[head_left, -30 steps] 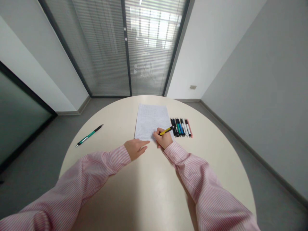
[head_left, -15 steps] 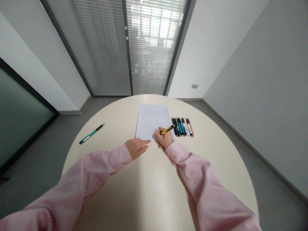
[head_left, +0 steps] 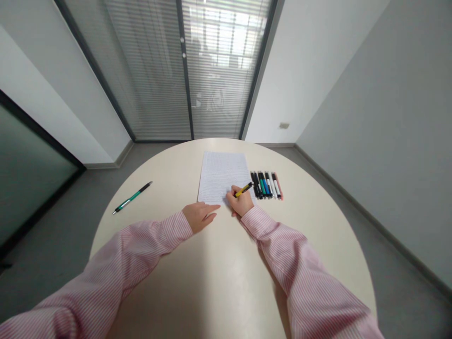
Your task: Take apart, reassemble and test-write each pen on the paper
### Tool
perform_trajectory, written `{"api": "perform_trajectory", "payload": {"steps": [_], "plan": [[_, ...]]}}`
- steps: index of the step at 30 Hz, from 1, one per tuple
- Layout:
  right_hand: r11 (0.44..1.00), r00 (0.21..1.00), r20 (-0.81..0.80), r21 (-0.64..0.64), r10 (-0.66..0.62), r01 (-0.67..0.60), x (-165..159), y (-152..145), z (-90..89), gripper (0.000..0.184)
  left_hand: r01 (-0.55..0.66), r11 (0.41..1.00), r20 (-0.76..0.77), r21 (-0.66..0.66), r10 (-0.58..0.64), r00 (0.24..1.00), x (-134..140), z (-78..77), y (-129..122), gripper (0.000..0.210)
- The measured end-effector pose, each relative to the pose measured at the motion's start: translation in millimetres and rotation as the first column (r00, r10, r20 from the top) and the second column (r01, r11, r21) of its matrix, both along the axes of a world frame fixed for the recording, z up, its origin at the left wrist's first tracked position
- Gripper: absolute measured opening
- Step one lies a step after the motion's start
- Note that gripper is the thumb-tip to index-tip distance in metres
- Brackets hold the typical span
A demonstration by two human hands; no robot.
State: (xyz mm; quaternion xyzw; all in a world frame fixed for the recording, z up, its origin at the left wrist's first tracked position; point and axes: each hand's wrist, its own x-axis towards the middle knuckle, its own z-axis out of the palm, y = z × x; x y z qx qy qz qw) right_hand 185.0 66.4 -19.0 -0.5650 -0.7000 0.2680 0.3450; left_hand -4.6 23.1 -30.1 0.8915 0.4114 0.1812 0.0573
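Note:
A sheet of lined paper [head_left: 224,172] lies flat near the far side of the table, covered in rows too fine to read. My right hand [head_left: 240,202] rests over its lower right corner, fingers closed around a yellow and black pen [head_left: 243,189]. The pen slants, its top end up to the right; the tip is hidden behind my fingers. My left hand [head_left: 200,216] lies at the paper's lower left edge with fingers stretched out and nothing in them.
Several pens and markers [head_left: 266,185] lie side by side right of the paper. Far left, a green and black pen [head_left: 132,197] lies diagonally. The round cream table [head_left: 219,273] has a curved edge; beyond it stand a glass partition with blinds [head_left: 155,84] and white walls.
The whole view has shifted very slightly. Both hands keep nearly the same places on the paper, and the yellow pen stays in my right hand.

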Motion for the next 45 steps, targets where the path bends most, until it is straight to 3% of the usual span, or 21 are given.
{"api": "perform_trajectory", "payload": {"steps": [4,8,10,14,19,24,27,30,36,41,45], "plan": [[0.997,0.972,-0.225,-0.044,-0.067,0.059,-0.1,-2.3,0.8,0.023,0.002,1.0,-0.013,0.0,-0.002,1.0,-0.4,-0.2,0.1,0.034],[0.976,0.838,-0.504,-0.154,-0.21,0.152,4.5,-2.7,6.8,0.034,0.021,1.0,-0.022,0.01,-0.021,1.0,-0.4,0.8,0.6,0.034],[0.976,0.768,-0.611,-0.2,-0.19,0.082,7.7,-1.5,12.3,0.037,0.03,1.0,-0.025,0.007,-0.03,0.999,-0.5,0.9,0.9,0.034],[0.957,0.597,-0.798,-0.231,-0.084,-0.174,10.8,2.4,23.0,0.049,0.021,1.0,-0.022,0.003,-0.021,1.0,-0.8,-0.7,1.0,0.035],[0.968,0.378,-0.926,-0.116,-0.025,-0.221,12.4,3.2,32.0,0.029,0.008,1.0,-0.03,-0.006,-0.008,1.0,-0.6,-1.4,1.0,0.035],[0.866,0.259,-0.965,-0.168,-0.047,-0.47,16.0,-8.3,44.4,0.059,0.014,1.0,-0.04,-0.027,-0.015,0.999,-0.1,1.2,0.5,0.034],[0.84,0.193,-0.979,-0.157,-0.064,-0.519,16.9,-11.0,44.0,0.061,0.008,0.999,-0.05,-0.035,-0.01,0.999,-0.2,1.8,0.4,0.034],[0.857,0.204,-0.977,-0.155,-0.06,-0.492,21.2,-6.7,35.4,0.058,0.011,1.0,-0.04,-0.02,-0.012,0.999,-0.3,0.9,0.5,0.034],[0.885,0.359,-0.932,-0.199,-0.038,-0.421,28.9,1.1,27.6,0.059,0.021,1.0,-0.007,-0.008,-0.021,1.0,-0.5,-1.1,0.9,0.035],[0.893,0.331,-0.943,-0.182,-0.04,-0.411,22.8,-1.7,34.6,0.051,0.024,1.0,0.01,-0.009,-0.024,1.0,-1.3,-1.4,0.6,0.035],[0.971,0.349,-0.936,-0.126,-0.048,-0.205,30.1,-3.0,37.0,0.043,0.021,0.999,0.023,-0.029,-0.021,1.0,-1.9,0.5,-1.1,0.035]]}}
